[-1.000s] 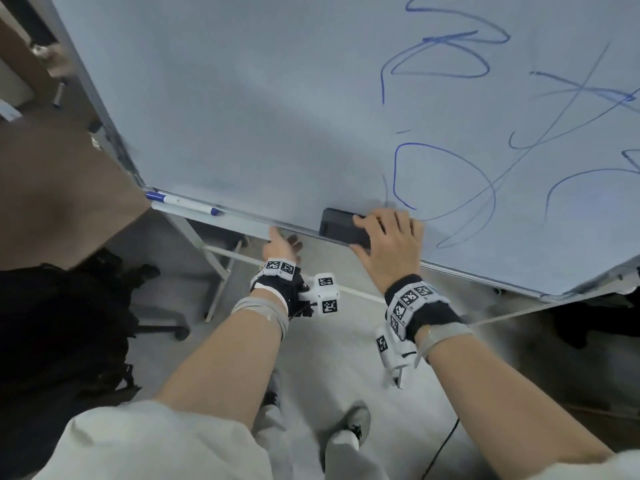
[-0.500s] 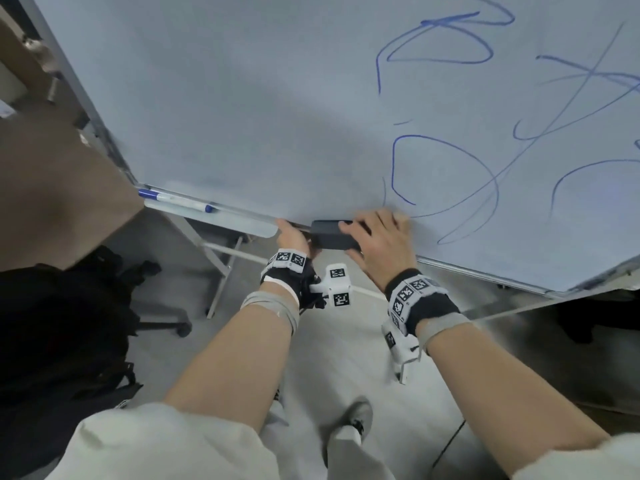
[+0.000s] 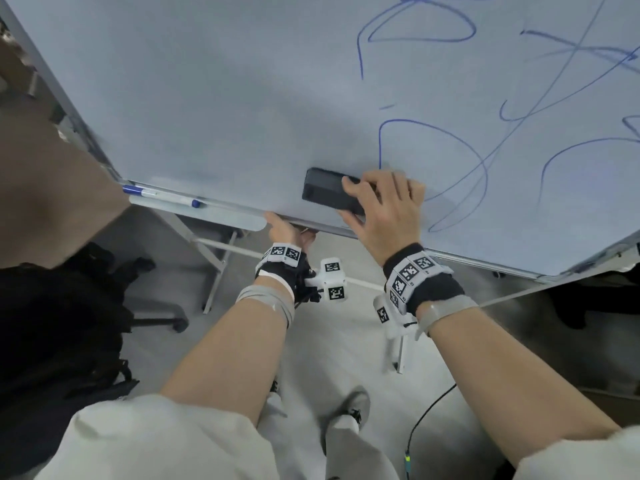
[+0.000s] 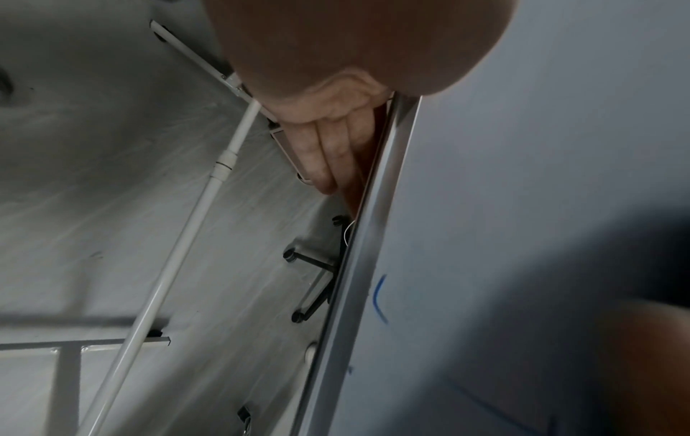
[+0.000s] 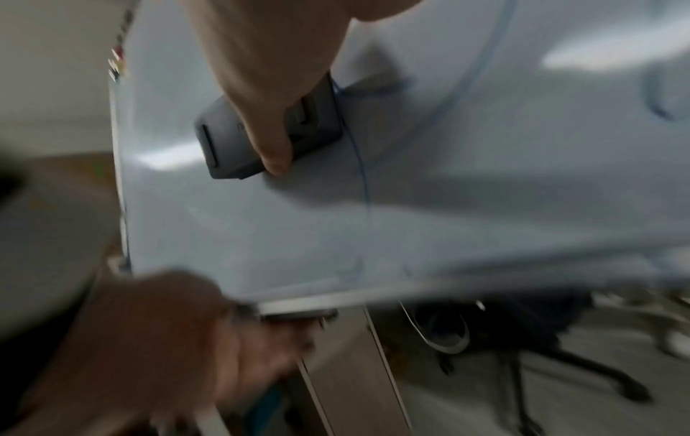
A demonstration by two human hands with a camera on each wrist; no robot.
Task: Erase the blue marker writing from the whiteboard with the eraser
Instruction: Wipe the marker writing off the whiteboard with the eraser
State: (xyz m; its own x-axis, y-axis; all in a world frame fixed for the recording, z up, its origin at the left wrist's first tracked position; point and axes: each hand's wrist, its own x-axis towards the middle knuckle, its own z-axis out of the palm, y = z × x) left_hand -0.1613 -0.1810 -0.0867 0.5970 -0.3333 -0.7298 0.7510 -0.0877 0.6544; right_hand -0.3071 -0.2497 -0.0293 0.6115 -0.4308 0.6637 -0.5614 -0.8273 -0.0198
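Note:
The whiteboard (image 3: 242, 98) leans in front of me, with blue marker loops and lines (image 3: 433, 133) over its right half. My right hand (image 3: 384, 209) grips the dark eraser (image 3: 325, 194) and holds it flat on the board, just left of the lowest blue loop. In the right wrist view my thumb lies across the eraser (image 5: 227, 138), beside a thin blue line (image 5: 358, 153). My left hand (image 3: 285, 230) holds the board's lower metal edge (image 4: 373, 236). Its fingers (image 4: 321, 153) lie behind the frame and the thumb is on the front.
A blue-capped marker (image 3: 162, 197) lies on the pen tray (image 3: 235, 220) at the board's lower left. White stand legs (image 3: 214, 265) run below it. A black bag (image 3: 52, 323) sits to the left, and a cable (image 3: 426, 420) runs over the floor beside my shoes.
My right hand has slid the eraser up from the board's bottom edge onto the white surface. The left hand has stayed on the lower edge.

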